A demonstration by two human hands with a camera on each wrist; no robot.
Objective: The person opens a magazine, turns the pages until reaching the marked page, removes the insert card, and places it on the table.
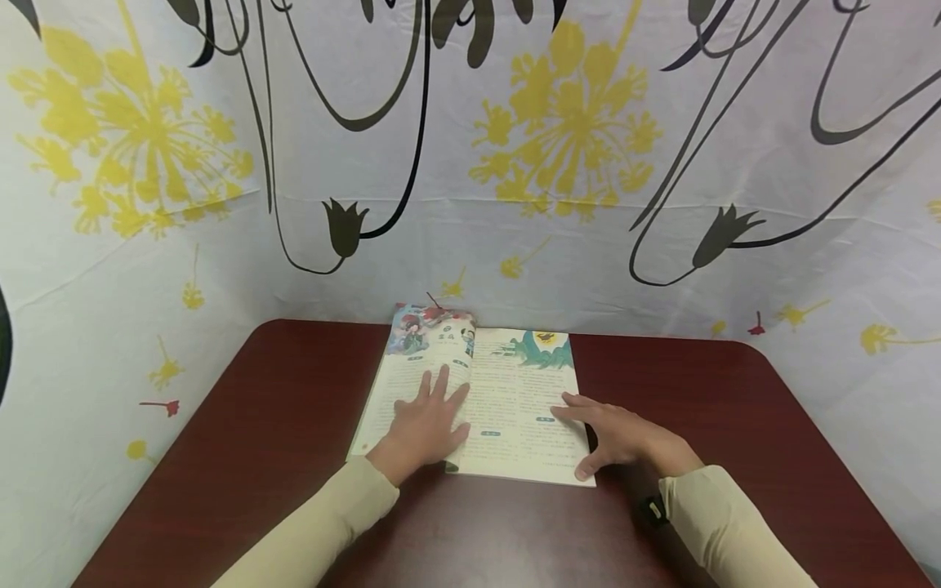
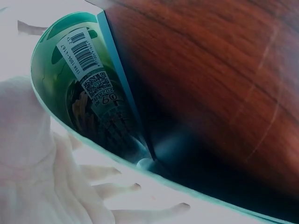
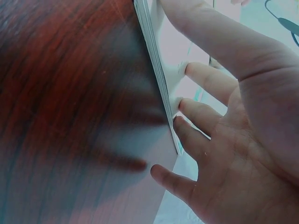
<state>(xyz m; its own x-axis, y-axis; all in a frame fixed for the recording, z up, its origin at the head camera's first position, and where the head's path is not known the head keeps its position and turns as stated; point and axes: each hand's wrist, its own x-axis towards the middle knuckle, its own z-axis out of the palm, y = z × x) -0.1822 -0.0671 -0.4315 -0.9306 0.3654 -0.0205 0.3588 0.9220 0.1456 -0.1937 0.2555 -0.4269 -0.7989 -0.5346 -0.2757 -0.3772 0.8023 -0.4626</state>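
Note:
An open illustrated book lies flat on the dark red-brown table, near its far edge. My left hand presses flat on the left page beside the spine, fingers straight and spread. My right hand rests on the right page's outer edge with fingers extended and the thumb by the lower right corner. In the left wrist view the left hand is washed out, and the book's curled back cover shows a barcode. In the right wrist view the right hand spreads its fingertips against the stacked page edges.
A white cloth backdrop printed with yellow flowers and black stems hangs close behind and around the table. The table's far corners are rounded. Bare wood lies on both sides of the book and in front of it.

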